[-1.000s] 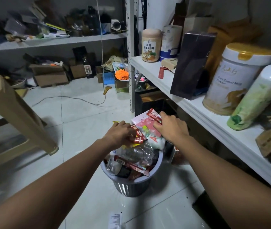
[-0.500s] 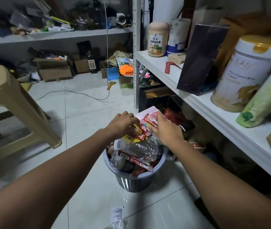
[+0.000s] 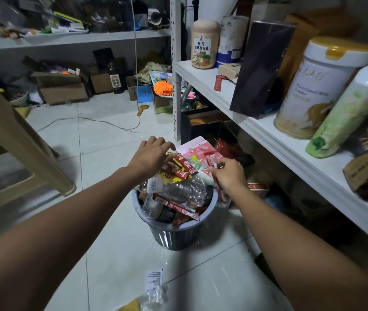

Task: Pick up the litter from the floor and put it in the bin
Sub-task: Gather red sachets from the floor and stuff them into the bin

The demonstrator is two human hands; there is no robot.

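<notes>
A grey bin [image 3: 174,237] stands on the tiled floor, heaped above its rim with litter: a clear plastic bottle [image 3: 185,189], red sachets [image 3: 182,166] and a pink packet [image 3: 197,150]. My left hand [image 3: 150,154] hovers over the far left of the heap with fingers spread and relaxed, its thumb by the red sachets. My right hand [image 3: 229,176] is at the bin's right rim, fingers curled, pinching a red sachet [image 3: 212,160]. A clear wrapper with a white label [image 3: 154,286] lies on the floor in front of the bin.
A tan plastic stool [image 3: 10,135] stands at the left. A white shelf [image 3: 257,129] with tins and a dark box runs along the right, close to the bin. A thin cable [image 3: 88,120] crosses the floor behind. Cardboard boxes [image 3: 61,88] line the back wall.
My left hand has let go of the red sachets and spread its fingers above them. My right hand has drawn back toward the bin's right rim, still pinching a red sachet.
</notes>
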